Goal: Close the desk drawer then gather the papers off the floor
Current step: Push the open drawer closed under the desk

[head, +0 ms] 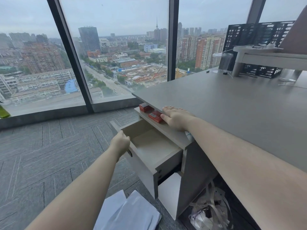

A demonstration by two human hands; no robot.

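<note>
The desk drawer [156,146] stands pulled out from the grey desk [232,103], and its beige inside looks empty. My left hand [120,143] grips the top edge of the drawer's front panel. My right hand [176,117] lies flat, fingers spread, on the desk's corner edge above the drawer. Several white papers [131,211] lie loosely overlapped on the grey carpet below the drawer, between my forearms.
Two red boxes [150,112] sit on a shelf just under the desktop. A white plastic bag [209,211] lies under the desk. A clear cup [221,63], a monitor stand [265,57] and a black mesh rack [259,47] stand at the desk's back. Tall windows [116,47] line the far side.
</note>
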